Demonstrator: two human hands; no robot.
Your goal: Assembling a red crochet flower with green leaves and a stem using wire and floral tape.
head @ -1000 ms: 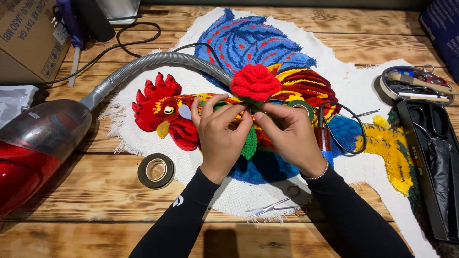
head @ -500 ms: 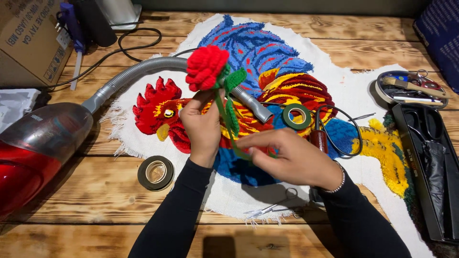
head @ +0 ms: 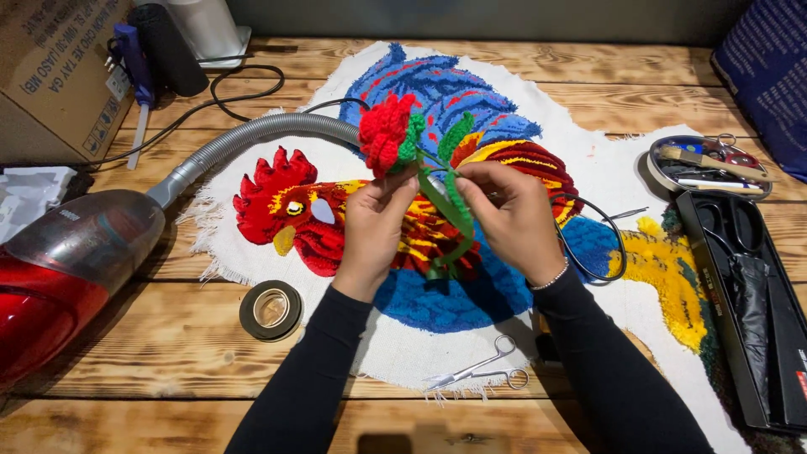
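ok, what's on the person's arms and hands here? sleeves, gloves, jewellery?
Both arms wear long, close-fitting black sleeves down to the wrists. The left hand and right hand are bare, no gloves. A thin beaded bracelet circles the right wrist. No rings or watch visible.

Bare rug (head: 437, 345) lies open between tape roll (head: 271, 310) and scissors (head: 483, 372).
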